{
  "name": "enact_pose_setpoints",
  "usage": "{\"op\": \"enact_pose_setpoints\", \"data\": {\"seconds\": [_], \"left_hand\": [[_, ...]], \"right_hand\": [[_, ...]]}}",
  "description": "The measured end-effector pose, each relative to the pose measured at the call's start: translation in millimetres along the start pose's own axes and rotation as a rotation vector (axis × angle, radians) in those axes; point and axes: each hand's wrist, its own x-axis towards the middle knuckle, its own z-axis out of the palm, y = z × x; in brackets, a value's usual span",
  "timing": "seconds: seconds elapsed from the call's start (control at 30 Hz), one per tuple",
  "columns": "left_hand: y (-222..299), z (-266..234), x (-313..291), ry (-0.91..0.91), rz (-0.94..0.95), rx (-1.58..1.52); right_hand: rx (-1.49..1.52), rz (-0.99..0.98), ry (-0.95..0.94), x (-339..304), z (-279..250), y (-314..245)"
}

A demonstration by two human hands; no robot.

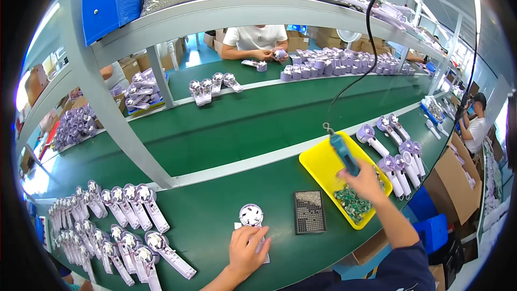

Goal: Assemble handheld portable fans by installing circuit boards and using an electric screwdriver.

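A small white-and-lilac handheld fan (pixel 251 215) lies on the green bench in front of me, its round head pointing away. My left hand (pixel 246 249) curls over the fan's handle and holds it down, hiding much of that handle. My right hand (pixel 363 181) is closed around a teal electric screwdriver (pixel 343 152), which hangs from a dark coiled cord above the yellow tray (pixel 315 160). Green circuit boards (pixel 353 203) are heaped in that tray. Between my hands sits a black screw holder (pixel 310 212) with a grid of holes and small screws on it.
Rows of fans (pixel 129 205) cover the bench at left; several more (pixel 401 167) lie right of the yellow tray. A metal shelf frame (pixel 116 113) rises ahead. Across the green conveyor belt (pixel 226 124), a person (pixel 256 43) handles a lilac part beside piled fan parts (pixel 344 63).
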Motion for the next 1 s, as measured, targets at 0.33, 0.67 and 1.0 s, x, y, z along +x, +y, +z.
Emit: {"op": "enact_pose_setpoints", "data": {"seconds": [0.33,0.67,1.0], "left_hand": [[-2.2,-13.6,-15.0,-0.046,-0.363,-0.51],[-21.1,-16.2,-6.0,0.152,-0.593,-0.792],[-20.8,-21.0,-7.6,-0.003,-0.592,-0.663]], "right_hand": [[0.754,0.11,-0.609,-99.9,142.5,-82.7],[0.762,0.07,-0.573,-77.2,157.6,-104.1],[0.817,0.081,-0.593,-81.6,149.6,-100.3]]}}
